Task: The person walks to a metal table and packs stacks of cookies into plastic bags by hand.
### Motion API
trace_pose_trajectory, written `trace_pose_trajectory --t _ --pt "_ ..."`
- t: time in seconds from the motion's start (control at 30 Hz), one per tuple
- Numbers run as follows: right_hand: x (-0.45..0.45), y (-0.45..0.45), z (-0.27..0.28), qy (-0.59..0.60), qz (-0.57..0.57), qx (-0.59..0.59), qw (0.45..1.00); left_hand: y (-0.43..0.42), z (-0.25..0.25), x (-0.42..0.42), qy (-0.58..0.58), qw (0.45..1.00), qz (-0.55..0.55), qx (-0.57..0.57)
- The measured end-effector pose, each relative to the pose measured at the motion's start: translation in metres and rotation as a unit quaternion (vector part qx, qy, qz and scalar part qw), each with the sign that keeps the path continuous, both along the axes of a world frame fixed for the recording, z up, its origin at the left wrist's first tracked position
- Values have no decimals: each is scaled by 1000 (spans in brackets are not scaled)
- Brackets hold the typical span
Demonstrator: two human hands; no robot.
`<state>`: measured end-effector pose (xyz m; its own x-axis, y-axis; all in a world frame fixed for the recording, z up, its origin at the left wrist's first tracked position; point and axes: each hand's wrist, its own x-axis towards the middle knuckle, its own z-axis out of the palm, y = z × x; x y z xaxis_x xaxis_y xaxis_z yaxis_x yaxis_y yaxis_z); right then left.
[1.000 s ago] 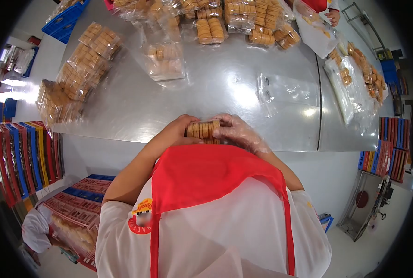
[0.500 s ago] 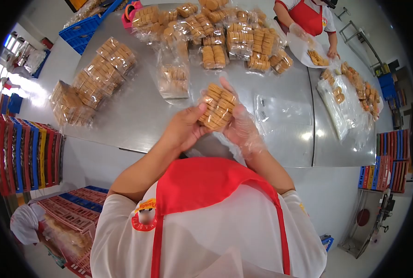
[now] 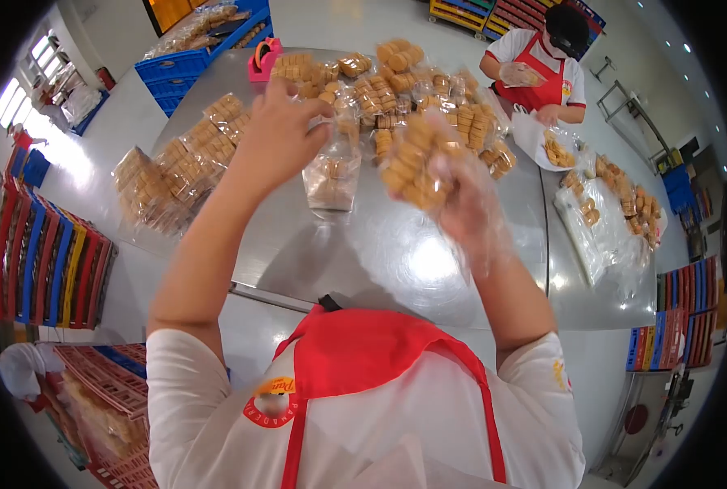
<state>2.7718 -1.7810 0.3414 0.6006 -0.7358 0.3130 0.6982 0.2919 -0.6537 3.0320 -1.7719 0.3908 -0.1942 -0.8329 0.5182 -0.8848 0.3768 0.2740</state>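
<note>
My right hand (image 3: 468, 186), in a clear plastic glove, grips a pack of round biscuits (image 3: 415, 167) above the middle of the steel table; motion blurs it. My bare left hand (image 3: 280, 134) is stretched forward at the left, its fingers apart and nothing visible in them. Just beyond its fingertips are bagged biscuits and a pink tape dispenser (image 3: 264, 61). A clear bag with biscuits in its lower end (image 3: 331, 181) lies between my hands. Packed biscuits (image 3: 180, 167) stand in a row to the left, and a heap of bagged biscuits (image 3: 404, 81) lies ahead.
A co-worker (image 3: 539, 69) in a red apron stands across the table, near a white bag of biscuits (image 3: 556, 151). Plastic bags (image 3: 596, 228) and more biscuits lie on the right. Blue crates (image 3: 164, 77) stand at the far left, stacked coloured trays (image 3: 50, 253) beside me.
My hands have parted. The left hand let go of the biscuit pack and moved forward left; the right hand carried the pack right and forward. The camera view has tilted up.
</note>
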Motion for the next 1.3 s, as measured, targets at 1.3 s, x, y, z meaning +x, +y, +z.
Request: trace_pose_trajectory --t 1.3 --pt "62 -19 81 645 77 -425 631 20 5 -12 267 880 -123 373"
